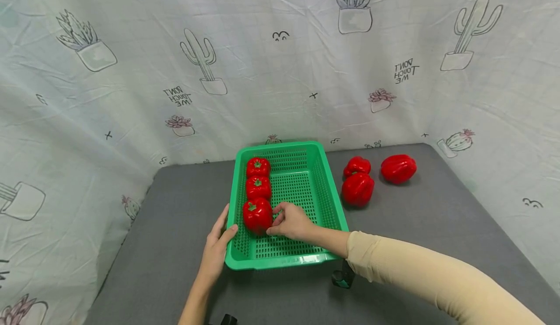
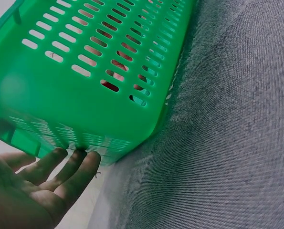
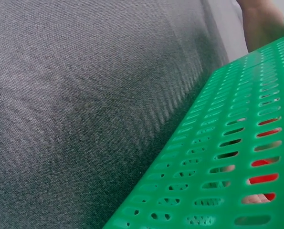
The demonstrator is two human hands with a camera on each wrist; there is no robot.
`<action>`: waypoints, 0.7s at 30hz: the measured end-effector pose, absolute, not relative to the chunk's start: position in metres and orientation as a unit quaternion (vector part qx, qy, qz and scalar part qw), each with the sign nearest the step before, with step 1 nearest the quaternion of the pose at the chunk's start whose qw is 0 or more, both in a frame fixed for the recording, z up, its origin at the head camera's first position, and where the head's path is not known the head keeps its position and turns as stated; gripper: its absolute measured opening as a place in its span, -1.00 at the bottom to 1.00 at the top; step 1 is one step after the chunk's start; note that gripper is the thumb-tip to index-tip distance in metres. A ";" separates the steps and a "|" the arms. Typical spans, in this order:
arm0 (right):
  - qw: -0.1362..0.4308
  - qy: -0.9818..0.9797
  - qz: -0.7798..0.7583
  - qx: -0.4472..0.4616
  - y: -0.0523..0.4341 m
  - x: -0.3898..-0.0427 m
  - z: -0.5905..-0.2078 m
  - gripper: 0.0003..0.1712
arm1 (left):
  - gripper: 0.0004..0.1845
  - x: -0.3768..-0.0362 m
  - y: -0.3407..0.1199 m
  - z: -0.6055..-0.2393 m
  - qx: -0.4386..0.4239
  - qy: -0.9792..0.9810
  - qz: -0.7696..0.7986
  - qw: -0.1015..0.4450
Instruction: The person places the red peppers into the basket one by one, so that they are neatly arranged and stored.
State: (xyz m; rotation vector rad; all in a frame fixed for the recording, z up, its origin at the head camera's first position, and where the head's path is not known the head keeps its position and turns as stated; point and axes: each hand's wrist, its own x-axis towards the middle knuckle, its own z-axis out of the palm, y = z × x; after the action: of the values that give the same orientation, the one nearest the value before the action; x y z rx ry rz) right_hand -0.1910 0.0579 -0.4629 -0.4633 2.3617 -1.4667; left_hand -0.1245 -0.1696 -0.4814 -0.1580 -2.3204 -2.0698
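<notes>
Head view: R hand clamped on nearest pepper, at its right side, in basket by left edge, in line w/ 2 more peppers. L hand grips basket's left rim, thumb over. 3 loose peppers right of basket, twd tabletop far edge.

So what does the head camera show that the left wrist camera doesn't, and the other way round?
Only the head view: the three loose peppers to the right of the green basket, the cream sleeve, and an open look at the row of three peppers inside.

Only the left wrist view: the slotted outside of the basket's near wall, and the fingertips at another outer wall.

Both: the basket, the left hand and the grey tabletop.
</notes>
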 end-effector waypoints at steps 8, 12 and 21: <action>0.172 0.826 -0.513 -0.156 0.054 -0.191 -0.462 -0.28 | -0.37 -0.124 -0.170 -0.481 -0.052 -0.746 -0.664 0.015; 0.168 0.827 -0.513 -0.160 0.052 -0.193 -0.462 -0.19 | -0.37 -0.124 -0.170 -0.481 -0.056 -0.741 -0.669 0.013; 0.144 0.856 -0.464 -0.176 0.049 -0.190 -0.459 -0.10 | -0.37 -0.123 -0.170 -0.480 -0.057 -0.731 -0.680 0.008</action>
State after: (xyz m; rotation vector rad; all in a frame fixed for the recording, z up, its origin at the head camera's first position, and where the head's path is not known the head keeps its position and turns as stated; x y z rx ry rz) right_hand -0.1897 0.0494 -0.4585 -0.5080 2.4685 -1.3376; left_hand -0.1235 -0.1702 -0.4803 -0.1786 -2.2850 -2.1255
